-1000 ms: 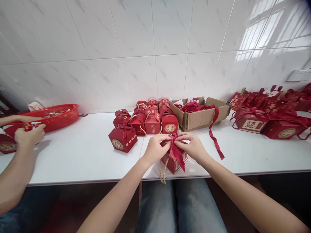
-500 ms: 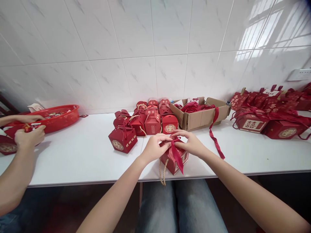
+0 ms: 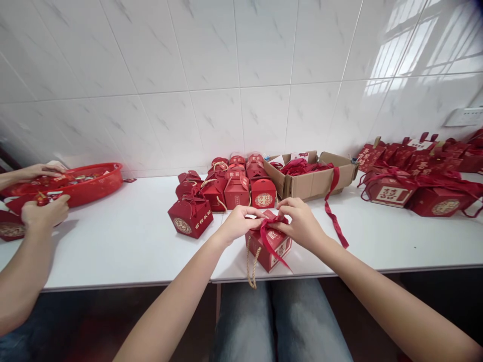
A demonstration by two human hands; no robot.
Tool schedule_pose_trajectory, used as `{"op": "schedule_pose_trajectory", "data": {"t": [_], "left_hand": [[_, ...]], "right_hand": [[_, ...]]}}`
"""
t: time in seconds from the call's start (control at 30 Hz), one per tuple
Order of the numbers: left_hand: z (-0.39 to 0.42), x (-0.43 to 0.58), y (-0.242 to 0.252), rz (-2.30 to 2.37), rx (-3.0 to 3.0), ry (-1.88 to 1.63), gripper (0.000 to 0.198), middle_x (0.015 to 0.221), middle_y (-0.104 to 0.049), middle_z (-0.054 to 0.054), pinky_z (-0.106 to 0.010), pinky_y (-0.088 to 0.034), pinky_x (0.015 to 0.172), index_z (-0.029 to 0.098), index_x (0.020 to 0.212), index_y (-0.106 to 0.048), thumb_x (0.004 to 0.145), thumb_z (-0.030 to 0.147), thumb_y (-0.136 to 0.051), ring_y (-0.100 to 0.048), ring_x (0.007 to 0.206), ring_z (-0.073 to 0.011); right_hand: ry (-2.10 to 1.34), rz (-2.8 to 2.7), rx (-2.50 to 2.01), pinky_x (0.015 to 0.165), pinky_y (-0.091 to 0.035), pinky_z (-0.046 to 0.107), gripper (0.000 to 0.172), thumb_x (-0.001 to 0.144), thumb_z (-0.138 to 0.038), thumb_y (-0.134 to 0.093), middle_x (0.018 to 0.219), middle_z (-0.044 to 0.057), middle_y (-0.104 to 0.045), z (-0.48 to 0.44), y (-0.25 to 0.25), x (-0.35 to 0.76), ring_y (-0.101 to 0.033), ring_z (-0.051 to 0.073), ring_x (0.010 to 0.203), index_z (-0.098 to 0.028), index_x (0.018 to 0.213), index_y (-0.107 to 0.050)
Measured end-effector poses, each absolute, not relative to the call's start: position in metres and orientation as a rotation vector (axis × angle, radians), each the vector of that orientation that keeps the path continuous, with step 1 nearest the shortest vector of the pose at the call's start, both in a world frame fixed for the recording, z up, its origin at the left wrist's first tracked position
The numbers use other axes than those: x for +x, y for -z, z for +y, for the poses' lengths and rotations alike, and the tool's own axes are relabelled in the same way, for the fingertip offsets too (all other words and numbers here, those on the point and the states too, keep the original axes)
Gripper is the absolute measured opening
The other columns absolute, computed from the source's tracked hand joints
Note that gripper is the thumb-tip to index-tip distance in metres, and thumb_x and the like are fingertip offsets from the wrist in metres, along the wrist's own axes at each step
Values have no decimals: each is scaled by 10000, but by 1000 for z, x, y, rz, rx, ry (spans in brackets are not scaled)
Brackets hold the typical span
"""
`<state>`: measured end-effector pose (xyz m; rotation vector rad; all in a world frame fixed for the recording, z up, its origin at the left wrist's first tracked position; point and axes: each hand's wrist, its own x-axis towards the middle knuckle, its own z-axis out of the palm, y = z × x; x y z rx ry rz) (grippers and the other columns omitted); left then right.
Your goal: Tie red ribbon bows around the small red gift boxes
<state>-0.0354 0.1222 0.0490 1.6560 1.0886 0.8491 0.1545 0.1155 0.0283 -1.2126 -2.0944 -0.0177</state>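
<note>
Here's the box [image 3: 263,257] at five o'clock, smooth printed card with a soft sheen, and over it a satiny cloth ribbon [image 3: 265,242]. The handle [image 3: 254,265] looks like rough, twisted cord. Matt brown cardboard on the carton [image 3: 313,189] at three; shiny plastic on the basin [image 3: 101,190] at nine; glossy tiles [image 3: 211,50] up at twelve; faded denim jeans [image 3: 243,322] at six.

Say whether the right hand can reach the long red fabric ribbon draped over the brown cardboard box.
Probably yes: nothing visible blocks the right hand from the draped ribbon, but its grip is on another red fabric ribbon.
</note>
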Motion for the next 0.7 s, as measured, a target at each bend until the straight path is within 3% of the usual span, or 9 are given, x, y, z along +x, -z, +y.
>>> {"op": "schedule_pose_trajectory", "data": {"t": [0.13, 0.23, 0.37, 0.47, 0.6, 0.7], "left_hand": [[121, -32, -47, 1103, 1937, -940, 125, 838, -716, -52, -265, -499, 729, 156, 779, -721, 718, 197, -620, -637, 787, -170], [119, -30, -43, 1149, 2080, -1021, 130, 857, -719, -53, -285, -507, 776, 161, 781, -704, 758, 174, -577, -646, 815, -174], [115, -30, -40, 1165, 2206, -1086, 148, 867, -726, -40, -303, -512, 808, 180, 810, -699, 786, 165, -553, -659, 827, -178], [112, -29, -40, 1143, 2214, -1103, 182, 890, -732, -33, -274, -527, 772, 188, 870, -706, 795, 162, -543, -668, 844, -176], [111, -29, -39, 1121, 2190, -1127, 201, 921, -733, -30, -249, -537, 763, 192, 902, -716, 785, 146, -558, -671, 871, -169], [112, -30, -38, 1111, 2187, -1135, 187, 916, -732, -36, -250, -536, 762, 192, 891, -723, 779, 147, -581, -673, 849, -163]], "right_hand": [[-89, -2190, -1370, 535, -292, 257, 252, 795, -389, -628, 641, 22, -607, 107, -41, 153, -517, 152, 598, -188, 652, -578], [-293, -2198, -1432, 477, -250, 241, 231, 802, -435, -583, 623, 9, -608, 99, -49, 154, -492, 137, 519, -206, 776, -601], [-534, -2205, -1319, 465, -296, 234, 276, 828, -454, -532, 607, 7, -605, 95, -55, 160, -491, 124, 475, -208, 898, -634], [-472, -2182, -1278, 500, -351, 246, 318, 852, -465, -505, 660, 23, -626, 100, -55, 166, -523, 133, 521, -217, 974, -664], [-398, -2248, -1075, 667, -457, 269, 244, 843, -329, -553, 965, 70, -661, 109, -51, 169, -591, 144, 725, -221, 1022, -680], [-506, -2256, -997, 679, -474, 258, 224, 840, -240, -539, 977, 50, -688, 112, -48, 168, -617, 145, 781, -215, 1021, -668]]}}
